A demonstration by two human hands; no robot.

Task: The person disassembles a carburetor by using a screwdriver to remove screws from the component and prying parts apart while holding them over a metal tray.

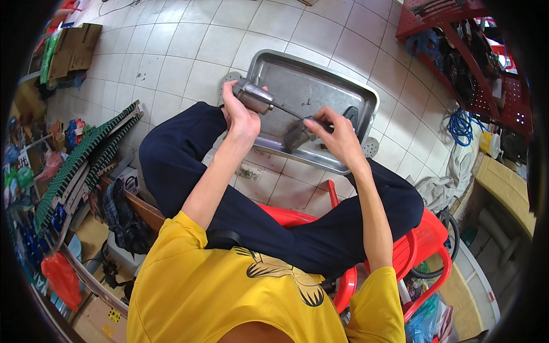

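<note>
My left hand (239,111) is wrapped round a grey metal cylinder (254,96), which looks like a small motor housing, above the left side of a metal tray (350,94). In my right hand (336,134) is the dark handle of a screwdriver (289,110). Its thin shaft points left, with the tip at the cylinder's right end; whether it sits in a screw is too small to tell. Below the right hand a dark blocky part (295,136) lies in the tray. Another dark part (351,116) rests near the tray's right wall.
The tray stands on a tiled floor (171,68) between my knees. A red plastic chair (426,240) is at my right. Red metal shelves (457,51) and a coiled blue hose (460,127) lie to the far right. Green-striped strips (86,166) and cardboard boxes (74,51) are at left.
</note>
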